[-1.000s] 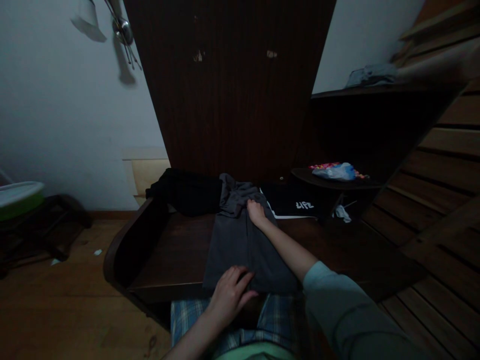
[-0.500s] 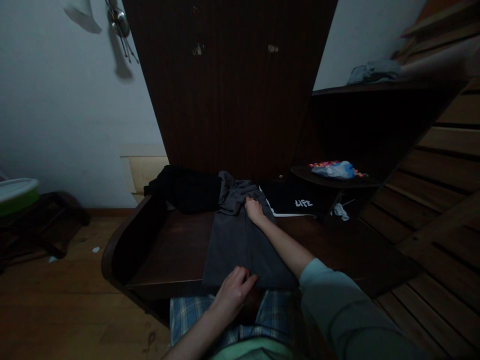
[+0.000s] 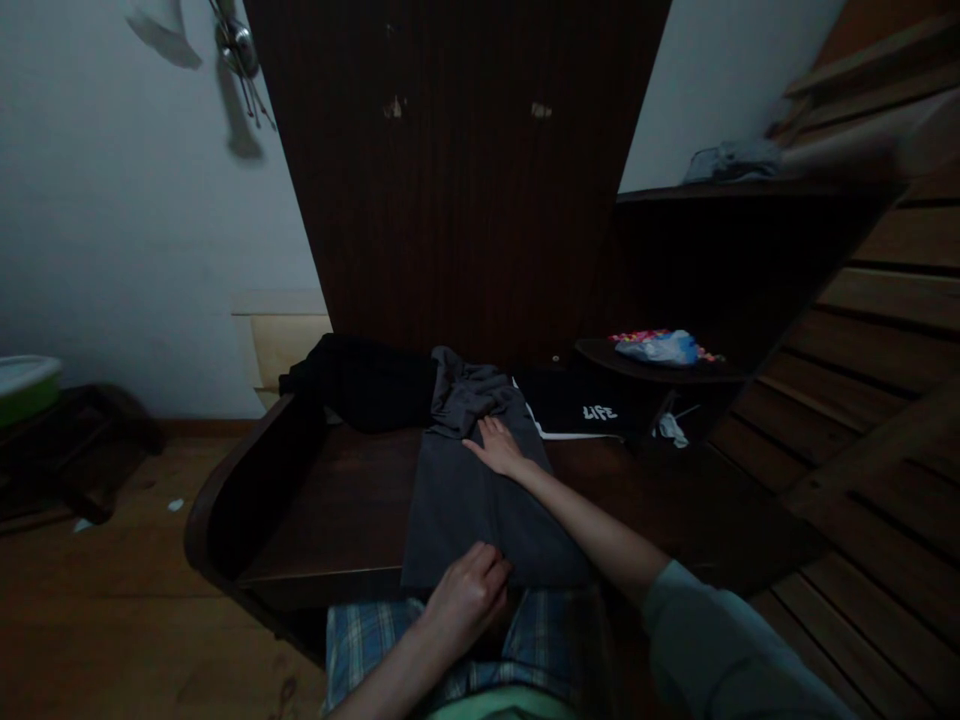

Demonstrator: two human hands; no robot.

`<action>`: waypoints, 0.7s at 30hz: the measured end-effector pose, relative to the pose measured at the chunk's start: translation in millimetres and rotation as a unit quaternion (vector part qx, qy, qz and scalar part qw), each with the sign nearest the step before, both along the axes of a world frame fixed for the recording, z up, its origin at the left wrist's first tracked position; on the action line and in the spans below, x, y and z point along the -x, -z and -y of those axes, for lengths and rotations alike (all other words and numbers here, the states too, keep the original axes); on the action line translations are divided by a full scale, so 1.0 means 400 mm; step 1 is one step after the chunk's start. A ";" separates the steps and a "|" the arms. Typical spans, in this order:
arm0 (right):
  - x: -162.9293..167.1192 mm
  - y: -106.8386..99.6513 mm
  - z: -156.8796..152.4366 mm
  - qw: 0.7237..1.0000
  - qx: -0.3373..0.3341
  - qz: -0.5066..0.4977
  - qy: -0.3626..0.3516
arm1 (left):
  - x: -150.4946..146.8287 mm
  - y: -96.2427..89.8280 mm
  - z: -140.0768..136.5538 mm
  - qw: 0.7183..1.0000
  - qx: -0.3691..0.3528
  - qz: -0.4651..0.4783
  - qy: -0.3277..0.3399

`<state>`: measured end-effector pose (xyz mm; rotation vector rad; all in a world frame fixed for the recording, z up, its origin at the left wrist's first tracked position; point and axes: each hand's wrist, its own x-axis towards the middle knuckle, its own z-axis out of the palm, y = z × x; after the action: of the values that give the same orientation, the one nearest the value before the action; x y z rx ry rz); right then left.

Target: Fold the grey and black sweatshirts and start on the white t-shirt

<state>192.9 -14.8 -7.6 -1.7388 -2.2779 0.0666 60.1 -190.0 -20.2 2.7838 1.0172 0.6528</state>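
A dark grey garment lies over the wooden bench, its near part spread flat with a crease down the middle and its far end bunched up. My right hand rests on it just below the bunched part, palm down and fingers spread. At the near edge, my left hand has its fingers curled closed on the fabric; the fingertips are partly hidden. To the left of the bunched end is a black cloth item. On the right, a folded black garment with white lettering lies beside the grey one.
The dark bench has a raised curved arm on its left. A low shelf at the right holds a plastic bag. Wooden slats rise at far right. A green-sided container sits at far left.
My right hand has opened from a closed grip by the bunched part and now lies flat, slightly nearer me. My left hand stays at the near edge, fingers curled tighter.
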 end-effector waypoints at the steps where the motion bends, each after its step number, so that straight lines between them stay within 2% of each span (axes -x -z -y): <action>1: 0.002 0.005 0.003 1.000 0.007 0.001 0.003 | -0.005 0.003 0.001 1.000 -0.006 -0.004 -0.002; 6: -0.001 0.002 0.002 1.000 0.016 -0.003 -0.023 | -0.013 0.018 0.005 0.999 -0.042 -0.009 -0.033; 11: -0.004 -0.005 0.000 0.997 0.046 0.017 -0.065 | -0.010 0.007 0.006 0.999 -0.043 -0.016 -0.029; 15: -0.003 -0.011 0.011 0.998 -0.024 -0.003 -0.055 | -0.014 0.000 0.002 0.999 -0.032 -0.019 -0.031; 18: -0.005 -0.017 0.021 0.993 -0.084 -0.026 -0.078 | -0.018 0.006 0.004 0.999 -0.037 -0.004 -0.036; 21: -0.008 -0.020 0.026 0.991 -0.078 -0.022 -0.110 | -0.020 0.005 0.012 0.998 -0.039 0.014 -0.042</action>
<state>195.9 -25.2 0.4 -1.3928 -2.3638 -0.0276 67.9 -194.7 -22.2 2.8022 1.1326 0.7562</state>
